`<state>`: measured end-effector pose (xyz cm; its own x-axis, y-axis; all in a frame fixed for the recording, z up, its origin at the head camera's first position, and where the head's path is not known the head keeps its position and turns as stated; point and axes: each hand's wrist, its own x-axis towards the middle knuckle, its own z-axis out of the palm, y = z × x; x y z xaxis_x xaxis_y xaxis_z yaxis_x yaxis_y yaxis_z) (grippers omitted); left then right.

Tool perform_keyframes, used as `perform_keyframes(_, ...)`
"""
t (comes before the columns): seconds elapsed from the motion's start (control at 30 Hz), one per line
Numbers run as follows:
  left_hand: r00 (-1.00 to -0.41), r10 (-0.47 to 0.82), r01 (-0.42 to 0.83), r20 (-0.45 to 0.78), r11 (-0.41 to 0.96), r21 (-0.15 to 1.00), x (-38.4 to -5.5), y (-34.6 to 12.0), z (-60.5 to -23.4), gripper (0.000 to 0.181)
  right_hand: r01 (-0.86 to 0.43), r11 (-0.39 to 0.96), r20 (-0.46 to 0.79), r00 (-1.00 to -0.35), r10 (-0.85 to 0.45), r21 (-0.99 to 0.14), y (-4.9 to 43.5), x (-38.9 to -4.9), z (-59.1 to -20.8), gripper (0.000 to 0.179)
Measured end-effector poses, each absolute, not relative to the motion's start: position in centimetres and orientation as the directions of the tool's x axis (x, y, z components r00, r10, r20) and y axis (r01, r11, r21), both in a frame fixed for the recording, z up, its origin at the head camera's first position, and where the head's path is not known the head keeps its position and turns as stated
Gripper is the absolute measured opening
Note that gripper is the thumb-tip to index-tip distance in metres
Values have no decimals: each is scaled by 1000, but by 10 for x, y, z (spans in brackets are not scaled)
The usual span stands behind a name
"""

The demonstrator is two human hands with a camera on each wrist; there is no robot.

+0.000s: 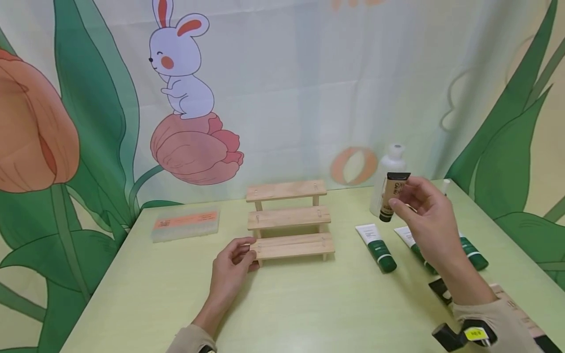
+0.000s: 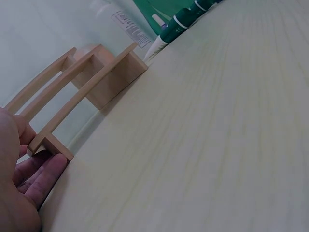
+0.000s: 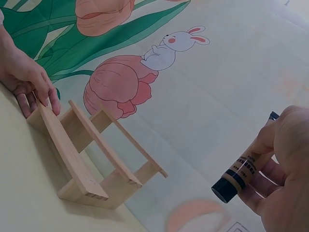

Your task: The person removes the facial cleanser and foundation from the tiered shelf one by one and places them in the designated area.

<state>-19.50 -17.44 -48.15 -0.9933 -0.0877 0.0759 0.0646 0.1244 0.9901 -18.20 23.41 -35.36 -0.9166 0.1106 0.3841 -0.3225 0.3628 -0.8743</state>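
Note:
A three-tier wooden stand [image 1: 291,216] stands on the table. Its lowest step is gripped at the left end by my left hand [image 1: 231,268], thumb near the front edge and fingers curled beneath and behind. Off to the right, my right hand [image 1: 434,230] pinches a small tan tube [image 1: 394,190] with black ends between thumb and fingers. The tube is held up above the table, slightly tilted. In the right wrist view, its black cap [image 3: 225,190] points down and left, while my fingers hide part of its far end.
White-and-green tubes [image 1: 376,249] lie on the right side, some partly behind my right arm. A white bottle [image 1: 395,159] stands behind the held tube. A dark-ended tube [image 1: 439,290] lies by my right wrist. At the back left is a flat translucent box [image 1: 185,225].

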Motion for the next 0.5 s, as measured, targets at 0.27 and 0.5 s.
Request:
perform_keyframes(0.27,-993,-83,72,82,125,990,-196,-174,-482,28,-312,375,378,-918,116,-873,236,-178,-353,40)
perform_keyframes(0.5,-993,-85,71,82,122,990,-195,-174,-482,27,-328,379,393,-914,105,-865,233,-178,-351,41)
